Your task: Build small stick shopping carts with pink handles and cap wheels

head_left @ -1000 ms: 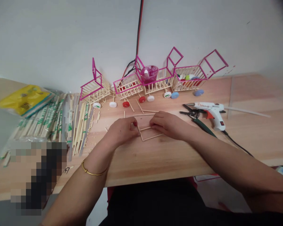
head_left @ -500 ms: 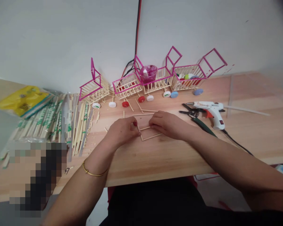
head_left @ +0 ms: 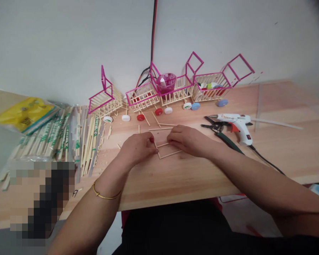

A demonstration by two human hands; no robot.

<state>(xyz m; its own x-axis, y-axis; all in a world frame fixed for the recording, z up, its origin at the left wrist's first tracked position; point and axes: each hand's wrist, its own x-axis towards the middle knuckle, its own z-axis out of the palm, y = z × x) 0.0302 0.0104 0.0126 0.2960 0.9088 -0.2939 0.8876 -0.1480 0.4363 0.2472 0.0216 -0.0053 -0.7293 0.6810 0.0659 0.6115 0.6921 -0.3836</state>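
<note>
Between my hands a small frame of thin wooden sticks [head_left: 170, 154] lies on the table. My left hand [head_left: 139, 146] is closed at its left end, thumb and fingers pinching the short stick there. Across it, my right hand [head_left: 184, 140] is closed on the right part of the frame; my fingers hide that end. One stick [head_left: 163, 145] runs between the two hands. Just beyond lie loose cut sticks [head_left: 162, 129]. Behind them stand several little stick carts [head_left: 145, 101] with magenta-painted top edges and bottle-cap wheels.
To the right lie a white glue gun [head_left: 238, 124] with its cord and green-handled pliers [head_left: 225, 140]. A magenta-stained plastic cup [head_left: 166, 84] stands among the carts. On the left are wrapped chopsticks [head_left: 48, 136], loose sticks [head_left: 88, 148] and a yellow packet [head_left: 25, 113].
The view has shifted very slightly. Both hands keep their hold on the stick frame, which has hardly moved.
</note>
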